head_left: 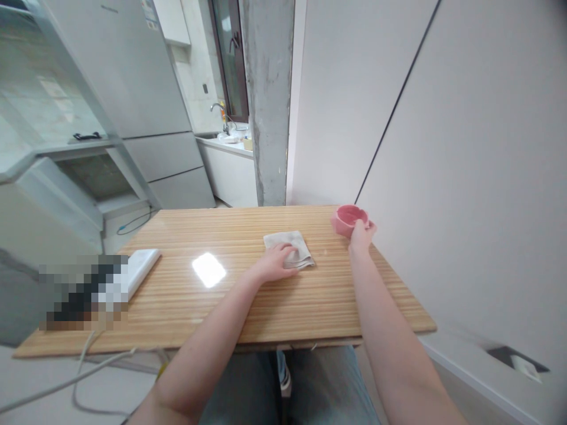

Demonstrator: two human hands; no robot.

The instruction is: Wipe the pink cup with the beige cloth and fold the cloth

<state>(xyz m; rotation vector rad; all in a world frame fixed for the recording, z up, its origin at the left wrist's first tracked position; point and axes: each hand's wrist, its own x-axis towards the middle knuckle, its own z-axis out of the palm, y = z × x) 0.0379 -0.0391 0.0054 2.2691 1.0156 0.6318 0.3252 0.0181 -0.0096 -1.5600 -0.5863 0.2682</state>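
Your left grip (280,263) lies loosely spread on the folded beige cloth (302,252) mid-bench (230,233). Your right grip (362,231) clasps the pink bowl (341,224) by its near-right side, beyond and right of the cloth.

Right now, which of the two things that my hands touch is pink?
The bowl, gripped at its rim by the right hand; the cloth under the left hand is off-white.
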